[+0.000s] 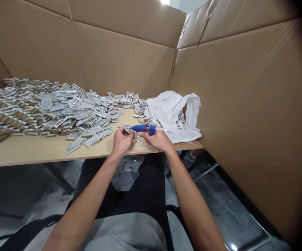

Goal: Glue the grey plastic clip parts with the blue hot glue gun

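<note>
My left hand pinches a small grey-and-white cut-out piece just above the table's front part. In my right hand is a blue hot glue gun, its fingers wrapped round the handle. A whitish glue stick juts from the gun's back end, to the right. The gun's nozzle points left and meets or nearly meets the piece; whether they touch I cannot tell. A small red light shows on the gun near my right fingers.
Stacked and loose cut-out pieces cover the table's left and back. A crumpled white bag lies at right with more pieces around it. Tall cardboard walls enclose the wooden table at the back and right.
</note>
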`<state>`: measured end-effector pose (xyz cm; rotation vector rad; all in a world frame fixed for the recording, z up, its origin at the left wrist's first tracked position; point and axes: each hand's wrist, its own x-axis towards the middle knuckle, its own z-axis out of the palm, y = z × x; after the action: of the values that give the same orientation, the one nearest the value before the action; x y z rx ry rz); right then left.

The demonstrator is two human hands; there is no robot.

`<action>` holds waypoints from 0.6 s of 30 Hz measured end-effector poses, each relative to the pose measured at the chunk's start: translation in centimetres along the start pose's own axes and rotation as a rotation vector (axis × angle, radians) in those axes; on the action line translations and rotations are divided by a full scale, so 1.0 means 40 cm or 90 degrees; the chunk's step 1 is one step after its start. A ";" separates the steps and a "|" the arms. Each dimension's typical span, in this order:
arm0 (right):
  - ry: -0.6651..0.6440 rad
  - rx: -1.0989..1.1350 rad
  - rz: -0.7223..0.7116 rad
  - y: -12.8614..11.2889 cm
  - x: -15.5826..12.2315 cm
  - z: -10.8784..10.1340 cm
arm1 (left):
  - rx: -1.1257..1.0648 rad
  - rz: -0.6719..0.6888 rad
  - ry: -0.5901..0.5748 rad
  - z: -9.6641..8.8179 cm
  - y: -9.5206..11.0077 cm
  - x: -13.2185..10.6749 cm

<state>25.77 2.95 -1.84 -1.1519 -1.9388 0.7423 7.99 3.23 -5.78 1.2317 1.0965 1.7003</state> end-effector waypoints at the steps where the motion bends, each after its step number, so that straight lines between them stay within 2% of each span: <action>1: 0.001 -0.005 -0.002 0.000 0.000 0.000 | 0.003 0.002 -0.001 0.000 -0.001 0.000; 18: -0.005 -0.066 0.012 -0.009 -0.003 -0.008 | 0.004 0.005 0.000 0.000 0.013 -0.008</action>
<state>25.92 2.71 -1.43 -1.2326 -1.9951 0.6638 8.01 2.77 -5.40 1.2420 1.0991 1.7033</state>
